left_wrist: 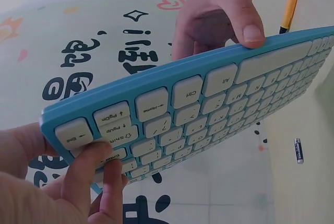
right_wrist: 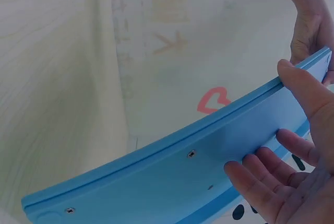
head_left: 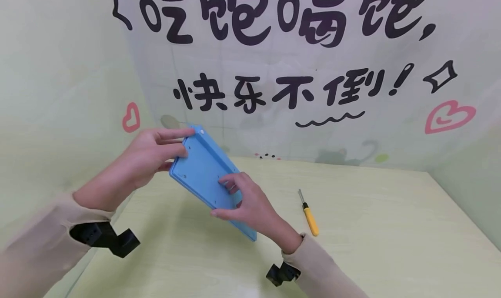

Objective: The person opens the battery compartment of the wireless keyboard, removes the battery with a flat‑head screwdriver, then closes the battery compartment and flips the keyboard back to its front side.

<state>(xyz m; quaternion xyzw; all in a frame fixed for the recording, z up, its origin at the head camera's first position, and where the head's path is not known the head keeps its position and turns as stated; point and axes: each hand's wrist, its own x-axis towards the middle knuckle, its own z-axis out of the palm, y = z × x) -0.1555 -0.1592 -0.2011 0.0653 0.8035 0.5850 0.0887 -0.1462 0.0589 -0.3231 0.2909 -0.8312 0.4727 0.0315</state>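
Note:
A light blue keyboard [head_left: 203, 172] is held tilted above the table, its back with small screws facing the head camera. White keys [left_wrist: 214, 109] show in the left wrist view. At the keyboard's upper left end, my left hand [head_left: 150, 152] grips it, with fingertips on the keys around Enter and Shift. Lower down, my right hand [head_left: 250, 200] holds the long edge with its thumb [right_wrist: 302, 80] on the rim. Its other fingers [right_wrist: 261, 179] bend loosely at the back; whether every fingertip touches cannot be made out.
A screwdriver with a yellow handle [head_left: 310, 219] lies on the pale table [head_left: 372, 228], right of the keyboard. One small battery [left_wrist: 298, 151] lies on the table in the left wrist view. Behind stands a printed cloth backdrop [head_left: 274, 63] with dark lettering.

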